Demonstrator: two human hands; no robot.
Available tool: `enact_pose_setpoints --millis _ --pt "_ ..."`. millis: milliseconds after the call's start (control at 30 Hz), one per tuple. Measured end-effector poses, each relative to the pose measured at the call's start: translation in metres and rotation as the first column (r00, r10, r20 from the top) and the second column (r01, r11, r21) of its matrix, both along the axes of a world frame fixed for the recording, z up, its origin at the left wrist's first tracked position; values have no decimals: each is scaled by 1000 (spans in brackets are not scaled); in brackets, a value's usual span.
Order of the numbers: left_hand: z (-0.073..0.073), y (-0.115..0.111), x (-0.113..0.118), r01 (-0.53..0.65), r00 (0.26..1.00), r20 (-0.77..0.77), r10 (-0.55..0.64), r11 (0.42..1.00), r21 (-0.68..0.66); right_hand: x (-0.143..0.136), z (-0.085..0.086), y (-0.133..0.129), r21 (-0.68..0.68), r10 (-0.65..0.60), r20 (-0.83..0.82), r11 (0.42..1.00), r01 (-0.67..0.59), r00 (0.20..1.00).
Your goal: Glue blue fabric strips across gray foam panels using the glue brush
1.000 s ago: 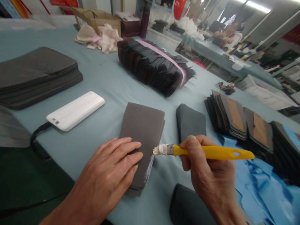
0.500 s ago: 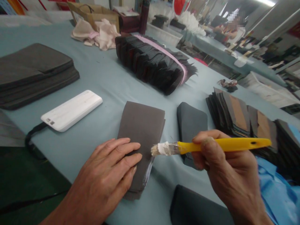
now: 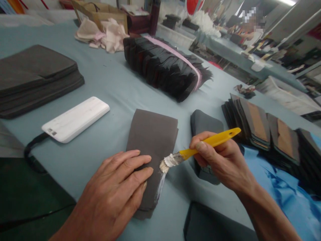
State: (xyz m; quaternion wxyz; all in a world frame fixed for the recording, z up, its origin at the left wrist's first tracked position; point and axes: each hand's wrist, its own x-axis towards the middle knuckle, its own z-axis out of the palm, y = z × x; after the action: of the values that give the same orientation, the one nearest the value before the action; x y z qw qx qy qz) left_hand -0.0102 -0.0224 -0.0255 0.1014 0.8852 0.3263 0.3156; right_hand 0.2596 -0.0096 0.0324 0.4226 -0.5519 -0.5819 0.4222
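Observation:
A stack of dark grey-brown pieces (image 3: 154, 130) lies on the blue-green table (image 3: 100, 134). My left hand (image 3: 114, 190) rests flat on the stack's lower left part, fingers extended. Between the thumb and fingers of my right hand (image 3: 215, 155) is a yellow-handled brush (image 3: 190, 152). Its bristles, coated with white paste, touch the stack's right edge. A white streak (image 3: 160, 187) runs along that edge below the brush. Just behind my right hand sits a dark folded piece (image 3: 207, 122), partly hidden.
White power bank (image 3: 75, 118) with black cable at left, beside a large dark stack (image 3: 37, 77). A pink-banded black bundle (image 3: 163, 65) lies behind. Brown-patched stacks (image 3: 255, 120) and blue fabric (image 3: 273, 180) are at right. Another dark piece (image 3: 213, 222) is in front. A person works far back.
My right hand has moved left, and the brush handle now tilts up to the right. The bristles press lower on the edge, and the white streak reaches farther up. My left hand has barely moved.

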Motion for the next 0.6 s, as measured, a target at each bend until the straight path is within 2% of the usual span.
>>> enact_pose_setpoints --millis 333,600 --pt "-7 5 -4 52 999 15 -52 999 7 13 11 35 35 148 77 988 -151 986" --pt "-17 7 -6 71 997 25 -74 994 78 27 18 64 62 181 190 979 -196 965"
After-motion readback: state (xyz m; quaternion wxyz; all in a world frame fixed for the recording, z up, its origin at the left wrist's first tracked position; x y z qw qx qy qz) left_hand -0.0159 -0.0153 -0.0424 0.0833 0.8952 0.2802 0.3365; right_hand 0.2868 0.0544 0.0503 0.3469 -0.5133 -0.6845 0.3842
